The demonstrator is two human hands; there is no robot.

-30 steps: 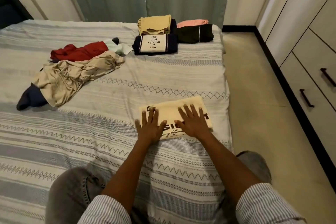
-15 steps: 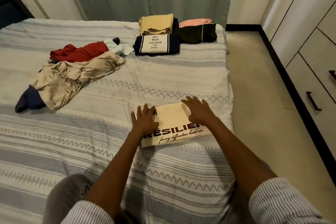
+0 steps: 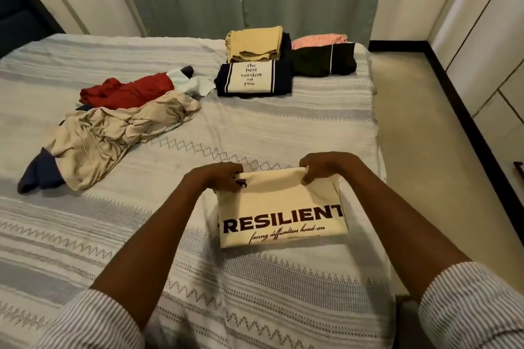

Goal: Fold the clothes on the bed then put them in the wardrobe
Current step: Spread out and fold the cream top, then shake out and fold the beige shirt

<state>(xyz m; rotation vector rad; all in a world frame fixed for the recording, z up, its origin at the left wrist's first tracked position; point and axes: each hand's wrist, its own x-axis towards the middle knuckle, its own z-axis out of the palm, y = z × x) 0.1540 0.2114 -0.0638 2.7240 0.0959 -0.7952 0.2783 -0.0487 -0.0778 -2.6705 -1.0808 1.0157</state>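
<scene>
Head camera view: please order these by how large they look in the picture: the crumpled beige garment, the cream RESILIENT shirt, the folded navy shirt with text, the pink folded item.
1. crumpled beige garment
2. cream RESILIENT shirt, nearer the camera, so unsure against 1
3. folded navy shirt
4. pink folded item, partly hidden

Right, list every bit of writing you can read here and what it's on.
"RESILIENT" and "facing difficulties head-on": folded cream cotton T-shirt gripped at its far edge by both hands.
"the best version of you": white panel of the folded navy top.
Small dark print by the left hand: unreadable.
</scene>
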